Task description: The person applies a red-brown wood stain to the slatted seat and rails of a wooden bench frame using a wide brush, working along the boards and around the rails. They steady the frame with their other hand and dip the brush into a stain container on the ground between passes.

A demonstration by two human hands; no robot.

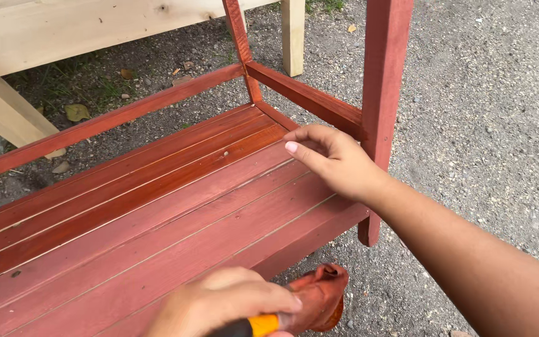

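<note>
**Two hands at red-stained slatted frame**

Frame (157, 206) stands on gravel (481, 125), slats partly glossy, partly matte. Right hand (338, 163) rests at the far corner beside the upright post (382, 93), fingers (307, 153) loosely curled, touching the slat. Left hand (219, 307) sits at the near edge, fingers clamped on a yellow-handled tool (263, 324) wrapped in stained rag (319, 296). Unpainted wooden piece (63, 31) behind.

The slatted shelf (157, 212) lies under and to the left of both hands. The right hand (335, 159) rests on the shelf's far right corner, just beside an upright leg (382, 93) on its right. The left hand (219, 306), nearer the camera at the shelf's front edge, grips a handle (260, 325); a rag (319, 296), perhaps wrapped on it, sits to its right. Behind both hands stands an unfinished bench (63, 31).
</note>
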